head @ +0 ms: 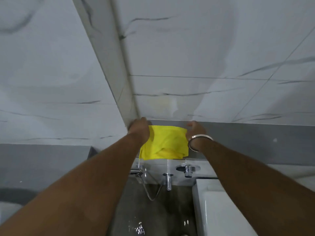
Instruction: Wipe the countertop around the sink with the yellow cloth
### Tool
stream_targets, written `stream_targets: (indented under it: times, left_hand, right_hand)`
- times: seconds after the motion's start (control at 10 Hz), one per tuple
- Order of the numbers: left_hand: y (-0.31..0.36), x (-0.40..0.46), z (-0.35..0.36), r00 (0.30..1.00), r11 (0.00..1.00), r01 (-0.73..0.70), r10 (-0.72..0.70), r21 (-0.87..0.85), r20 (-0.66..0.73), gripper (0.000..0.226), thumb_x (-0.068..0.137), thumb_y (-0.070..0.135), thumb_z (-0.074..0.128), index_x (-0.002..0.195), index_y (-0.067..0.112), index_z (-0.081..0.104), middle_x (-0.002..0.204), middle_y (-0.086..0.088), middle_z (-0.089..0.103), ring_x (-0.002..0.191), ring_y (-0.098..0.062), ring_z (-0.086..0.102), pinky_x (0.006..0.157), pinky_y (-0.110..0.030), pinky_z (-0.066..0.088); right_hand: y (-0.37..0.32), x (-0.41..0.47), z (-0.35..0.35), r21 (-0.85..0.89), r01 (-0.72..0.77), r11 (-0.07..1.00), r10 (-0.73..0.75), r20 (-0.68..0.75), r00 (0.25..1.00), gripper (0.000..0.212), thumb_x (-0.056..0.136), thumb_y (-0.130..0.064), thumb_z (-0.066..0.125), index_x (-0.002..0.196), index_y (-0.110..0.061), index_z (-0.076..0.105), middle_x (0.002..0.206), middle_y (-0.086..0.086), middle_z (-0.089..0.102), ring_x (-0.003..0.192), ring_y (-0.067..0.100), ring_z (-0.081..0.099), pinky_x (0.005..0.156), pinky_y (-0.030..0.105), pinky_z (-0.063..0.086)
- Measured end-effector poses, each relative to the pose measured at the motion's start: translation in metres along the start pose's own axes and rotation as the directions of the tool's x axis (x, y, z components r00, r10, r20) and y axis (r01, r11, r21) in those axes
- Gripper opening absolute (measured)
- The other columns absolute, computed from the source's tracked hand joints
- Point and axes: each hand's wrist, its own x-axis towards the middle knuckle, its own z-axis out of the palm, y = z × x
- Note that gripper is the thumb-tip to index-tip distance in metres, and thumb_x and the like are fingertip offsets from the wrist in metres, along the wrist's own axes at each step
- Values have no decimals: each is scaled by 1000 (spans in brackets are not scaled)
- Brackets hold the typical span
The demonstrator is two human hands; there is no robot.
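Note:
A bright yellow cloth (164,142) hangs spread out in front of the grey wall band, stretched between my two hands. My left hand (140,129) grips its upper left corner, close to the wall corner. Its upper right corner is pinched by my right hand (196,129), which wears a metal bangle at the wrist. The cloth's lower edge droops in folds just above the chrome taps. No sink or countertop can be made out clearly; a white glossy edge (219,206) shows at the lower right.
Chrome fittings sit on the wall below the cloth: a tap spout (168,181), a round valve (187,169) and a hand-shower holder with hose (136,171). Wet dark floor (153,215) lies beneath. Marble-patterned tiled walls meet at a corner on the left.

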Motion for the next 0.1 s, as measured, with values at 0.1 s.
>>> stream_targets:
  times: [0.1]
  left_hand:
    - [9,-34,8,995,997,-51,46,-62,-88,33,90,5,47,123,7,47,125,-18,50,119,-35,49,95,-42,42]
  right_hand:
    - [8,-36,-16,-452,243,858,-294,-44,955,52,83,-22,57,133,-17,42,137,16,49,122,35,49,98,44,43]
